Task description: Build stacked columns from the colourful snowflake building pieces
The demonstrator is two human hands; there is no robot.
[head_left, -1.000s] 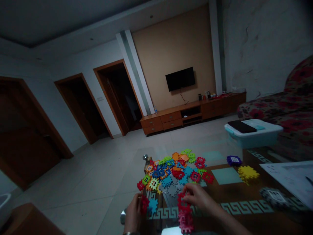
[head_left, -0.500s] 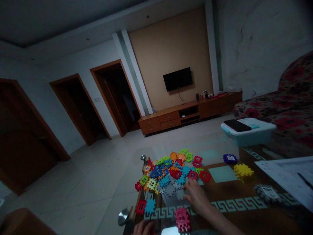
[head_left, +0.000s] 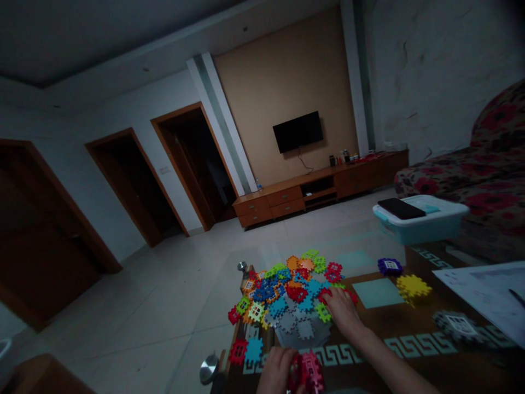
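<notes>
A heap of notched plastic interlocking tiles (head_left: 279, 306) in many colours lies on the glass-topped table. My right hand (head_left: 343, 309) is at the heap's right side, its fingers closed on a red tile (head_left: 325, 295). A green tile (head_left: 323, 313) lies just below those fingers. At the bottom of the view, my left hand (head_left: 276, 372) grips a red tile (head_left: 294, 374), mostly covered by the fingers. It is right against a pink stack of tiles (head_left: 312, 371); whether they are joined I cannot tell. Grey tiles (head_left: 304, 327) lie between my hands.
A red tile (head_left: 238, 351) and a blue tile (head_left: 254, 349) lie at the table's left edge. To the right are purple (head_left: 389, 266), yellow (head_left: 413, 287) and grey (head_left: 457, 325) stacks, and a paper sheet (head_left: 488, 284). A lidded tub (head_left: 422, 227) carries a black phone (head_left: 401, 208).
My left hand has moved right and up with its red tile, to the pink stack. My right hand has shifted from the grey tiles up and right to a red one; a green tile now shows.
</notes>
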